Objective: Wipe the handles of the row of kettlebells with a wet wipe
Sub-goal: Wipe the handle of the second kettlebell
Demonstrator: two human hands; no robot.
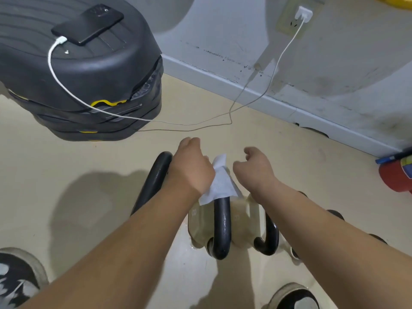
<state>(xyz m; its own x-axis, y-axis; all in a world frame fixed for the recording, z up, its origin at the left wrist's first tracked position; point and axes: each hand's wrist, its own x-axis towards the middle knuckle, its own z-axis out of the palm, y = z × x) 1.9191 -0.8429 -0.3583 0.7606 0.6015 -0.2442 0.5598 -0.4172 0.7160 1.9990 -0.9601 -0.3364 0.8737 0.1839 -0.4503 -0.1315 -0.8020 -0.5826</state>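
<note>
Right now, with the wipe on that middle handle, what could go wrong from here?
1. The wet wipe is pinched only at the left hand; most hangs loose over the middle handle, so it may slip or bunch.
2. The floor looks wet near the kettlebells, close to the shoe: possible slip.
3. The charging cable trails across the floor to the phone; a snag could pull it down.

The kettlebell handles [220, 228] look glossy black metal; the wipe [219, 186] is soft white cloth; the floor [89, 175] is smooth beige.
</note>
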